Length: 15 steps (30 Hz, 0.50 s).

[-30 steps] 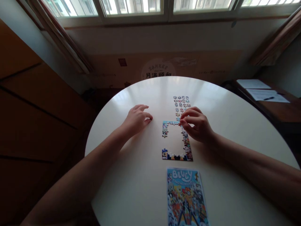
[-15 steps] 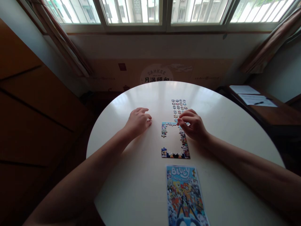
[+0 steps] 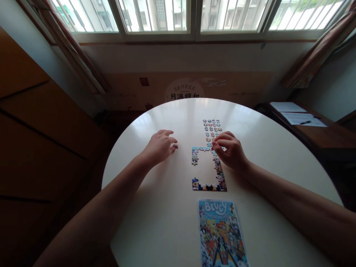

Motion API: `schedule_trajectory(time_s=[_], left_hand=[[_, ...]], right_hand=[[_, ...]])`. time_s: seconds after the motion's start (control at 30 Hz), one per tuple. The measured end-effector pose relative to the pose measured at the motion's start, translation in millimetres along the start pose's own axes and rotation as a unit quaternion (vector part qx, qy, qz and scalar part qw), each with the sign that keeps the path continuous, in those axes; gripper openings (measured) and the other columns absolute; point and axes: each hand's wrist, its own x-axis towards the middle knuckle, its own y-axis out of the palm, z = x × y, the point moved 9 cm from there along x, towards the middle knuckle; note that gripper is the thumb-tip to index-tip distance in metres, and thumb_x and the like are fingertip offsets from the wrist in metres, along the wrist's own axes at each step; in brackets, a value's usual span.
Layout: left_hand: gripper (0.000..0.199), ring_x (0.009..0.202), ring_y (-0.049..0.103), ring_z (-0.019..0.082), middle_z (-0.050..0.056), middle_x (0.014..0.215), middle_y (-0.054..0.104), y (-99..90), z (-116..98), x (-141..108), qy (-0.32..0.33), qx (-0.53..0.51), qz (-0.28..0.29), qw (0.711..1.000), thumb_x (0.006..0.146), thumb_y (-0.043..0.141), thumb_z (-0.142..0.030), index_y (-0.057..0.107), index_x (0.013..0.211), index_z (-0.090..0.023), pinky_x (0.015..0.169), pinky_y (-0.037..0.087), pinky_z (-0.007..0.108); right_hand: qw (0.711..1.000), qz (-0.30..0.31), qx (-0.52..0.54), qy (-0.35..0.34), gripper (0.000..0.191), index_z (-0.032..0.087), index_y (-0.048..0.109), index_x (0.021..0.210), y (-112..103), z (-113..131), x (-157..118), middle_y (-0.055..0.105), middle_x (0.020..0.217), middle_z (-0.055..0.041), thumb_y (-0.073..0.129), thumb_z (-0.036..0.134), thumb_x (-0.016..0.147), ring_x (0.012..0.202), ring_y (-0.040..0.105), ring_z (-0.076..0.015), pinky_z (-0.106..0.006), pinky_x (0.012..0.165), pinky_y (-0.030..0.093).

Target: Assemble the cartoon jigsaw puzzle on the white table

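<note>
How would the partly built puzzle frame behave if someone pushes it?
The puzzle frame may flex or separate, since interlocking pieces form it. The gap in its left side probably weakens it. Lying flat, it should hardly tip.

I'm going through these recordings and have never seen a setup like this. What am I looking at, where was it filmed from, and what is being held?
There is no machine here: these are a person's bare hands, filmed by a camera worn on their head, looking forward and down. On the white table lies a puzzle border with an open middle and a gap in its left side. Beyond it are rows of loose pieces; nearer the wearer lies a "Bluey" picture sheet. The left hand is left of the puzzle, with a small piece at its fingertips; whether it is gripped is unclear. The right hand is at the border's top right corner, fingers curled; I can't tell whether it holds anything.
</note>
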Motion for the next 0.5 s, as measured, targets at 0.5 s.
schedule_trajectory(time_s=[0.5], left_hand=[[0.015,0.133,0.049,0.031,0.01,0.139,0.06,-5.0,-13.0,-2.7,0.075,-0.038,0.055,0.995,0.087,0.063,-0.023,0.077,0.093,-0.021,0.107,0.043,0.046]], right_hand=[[0.993,0.067,0.007,-0.093,0.025,0.025,0.059,0.065,3.0,23.5,-2.7,0.065,0.073,-0.0018,0.061,0.019,0.089,0.078,0.057,-0.0214,-0.04,0.077,0.049]])
